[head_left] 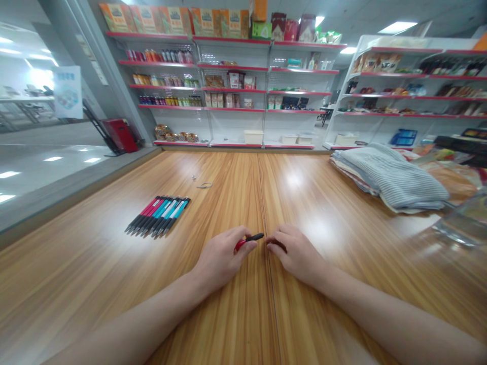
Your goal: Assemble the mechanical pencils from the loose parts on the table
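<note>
My left hand (221,256) rests on the wooden table (114,284) with its fingers closed round a red pen with a black tip (249,240), which points right. My right hand (294,253) lies just right of it, fingers curled at the pen's tip; something dark shows under them that I cannot make out. A row of several red and teal pens (159,216) lies side by side to the upper left of my hands.
A folded stack of striped cloth (395,177) sits at the right. A small metal spring and ring (203,185) lie beyond the pens. A clear container (464,223) stands at the far right. Store shelves (236,91) line the back.
</note>
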